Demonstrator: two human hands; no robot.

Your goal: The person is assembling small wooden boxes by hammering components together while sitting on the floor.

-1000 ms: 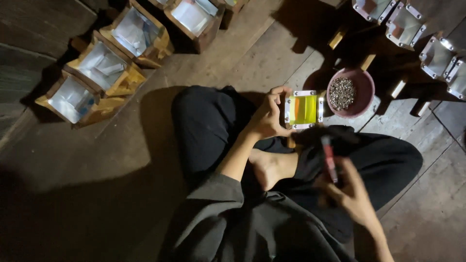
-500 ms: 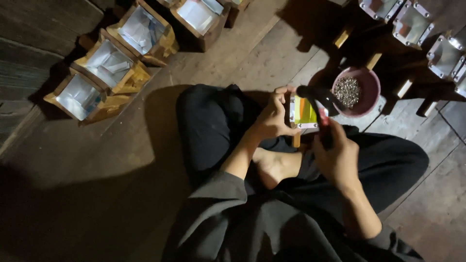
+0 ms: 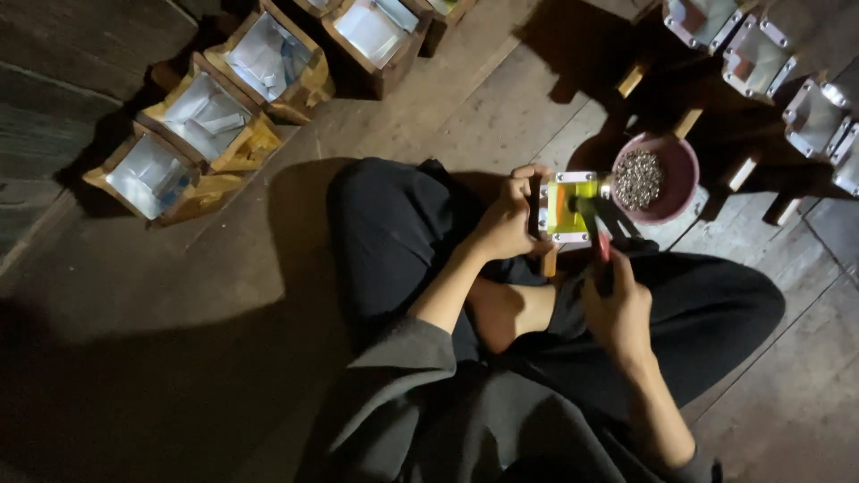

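Left hand (image 3: 506, 219) grip closed round small metal-framed yellow box (image 3: 569, 207) over lap | right hand (image 3: 617, 309) fist tight on red-handled tool (image 3: 598, 234), tip on box | pink bowl (image 3: 656, 179) of small pale bits just beside | paper-lined wooden boxes (image 3: 208, 116) well apart on floor

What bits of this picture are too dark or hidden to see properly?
1. Head view: the tip of the dark tool in the right hand blurs over the small yellow frame, so where it touches is unclear.
2. The little pieces in the pink bowl are too small to tell apart.
3. The metal-edged frames at top right are cut by the edge and shadowed.
4. The left hand covers the yellow frame's left side.
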